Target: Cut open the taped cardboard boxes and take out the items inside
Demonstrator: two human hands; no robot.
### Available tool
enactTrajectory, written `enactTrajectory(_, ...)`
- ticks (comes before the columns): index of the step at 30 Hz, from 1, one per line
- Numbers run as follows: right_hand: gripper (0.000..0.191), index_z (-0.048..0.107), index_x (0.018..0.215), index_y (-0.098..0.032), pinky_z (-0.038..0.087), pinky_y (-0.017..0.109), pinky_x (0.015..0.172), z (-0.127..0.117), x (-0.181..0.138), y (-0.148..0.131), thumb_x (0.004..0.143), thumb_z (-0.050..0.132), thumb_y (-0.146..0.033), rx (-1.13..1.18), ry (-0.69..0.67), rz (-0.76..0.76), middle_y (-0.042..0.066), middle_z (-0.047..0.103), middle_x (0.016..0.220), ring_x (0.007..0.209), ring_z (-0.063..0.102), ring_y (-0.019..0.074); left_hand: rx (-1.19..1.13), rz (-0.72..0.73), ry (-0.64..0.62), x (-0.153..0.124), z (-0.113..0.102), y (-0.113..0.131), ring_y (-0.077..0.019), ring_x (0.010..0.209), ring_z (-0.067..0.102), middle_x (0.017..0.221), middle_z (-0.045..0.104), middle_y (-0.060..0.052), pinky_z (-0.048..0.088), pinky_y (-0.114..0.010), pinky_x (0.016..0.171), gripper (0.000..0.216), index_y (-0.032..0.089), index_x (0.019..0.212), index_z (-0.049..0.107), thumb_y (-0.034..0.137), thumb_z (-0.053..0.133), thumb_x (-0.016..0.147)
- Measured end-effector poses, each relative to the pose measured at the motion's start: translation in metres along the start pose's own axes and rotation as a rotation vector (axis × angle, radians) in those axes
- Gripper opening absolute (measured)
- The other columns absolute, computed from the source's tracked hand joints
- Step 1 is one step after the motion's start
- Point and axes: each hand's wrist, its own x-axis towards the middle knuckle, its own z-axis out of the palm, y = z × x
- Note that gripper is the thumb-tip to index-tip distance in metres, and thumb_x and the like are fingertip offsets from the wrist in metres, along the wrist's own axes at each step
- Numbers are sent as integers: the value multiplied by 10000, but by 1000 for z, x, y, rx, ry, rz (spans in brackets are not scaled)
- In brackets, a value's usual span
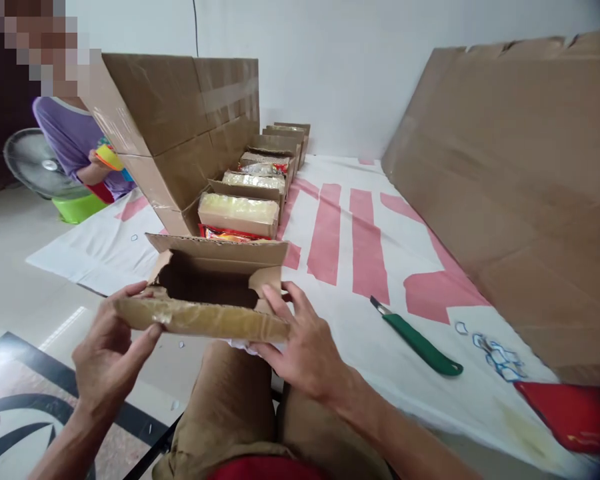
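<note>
A small cardboard box with its top open is held above my lap, at the table's near edge. Its far flap stands up, and the dark inside shows no contents. My left hand grips the left end, thumb on the taped front flap. At the right end my right hand has its fingers over the rim and its thumb below the front flap. Right of that hand, a green-handled utility knife lies on the table, its blade end pointing away to the left.
Behind the held box runs a row of open boxes, with a red packet by the nearest. Large cartons are stacked on the left. A large cardboard sheet stands right; paper scraps and a red packet lie near it. Someone in purple is beyond the cartons.
</note>
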Motion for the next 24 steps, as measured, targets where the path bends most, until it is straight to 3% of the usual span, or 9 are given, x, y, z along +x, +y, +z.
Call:
enactTrajectory(3,806,471,1506,-237,632,541,921,25,30,1,814,840,-424,13,-79,96,190,537,1449,1238,627,378,-14,-128,39,24,12,-32,-304,1034,692,1141,731,-95,575,-465,991,568,189,1120,701,554,833,705)
enactTrajectory(5,855,406,1550,-215,599,568,992,40,37,7,823,828,-372,56,-56,122,194,541,1462,1277,611,377,-91,-196,57,32,22,-51,-283,965,698,1075,733,-89,604,-423,882,659,172,1165,660,597,821,687)
enactTrajectory(9,1089,136,1663,-241,506,578,1131,59,21,25,820,823,-300,208,27,77,199,461,1590,1420,526,362,-208,-175,54,23,29,-74,-271,1088,683,1258,686,-113,593,-381,914,736,190,1303,582,553,827,712)
enactTrajectory(12,1179,51,1678,-242,505,593,1121,68,4,41,805,837,-334,308,-28,157,220,417,1634,1428,528,373,-174,-256,-31,9,26,-85,-289,1127,677,1289,659,-118,593,-416,948,796,208,1299,562,556,870,654)
enactTrajectory(16,1188,116,1675,-222,466,617,1146,80,3,58,761,858,-388,377,-120,231,232,400,1648,1446,506,396,-59,-424,-142,7,32,-92,-297,1038,696,1175,685,-109,602,-496,938,781,199,1203,581,652,846,625)
enactTrajectory(19,1123,163,1664,-220,413,595,1198,88,14,63,771,830,-363,408,-89,203,203,449,1622,1477,468,377,-59,-426,-218,18,46,-90,-302,1065,682,1133,699,-109,597,-498,952,755,186,1146,600,690,819,628)
enactTrajectory(24,1003,230,1637,-149,418,581,1190,96,34,71,830,768,-404,378,-52,209,231,483,1578,1456,477,385,-156,-434,-192,43,68,-92,-284,1081,675,1121,701,-102,580,-468,973,775,188,1120,574,667,857,579)
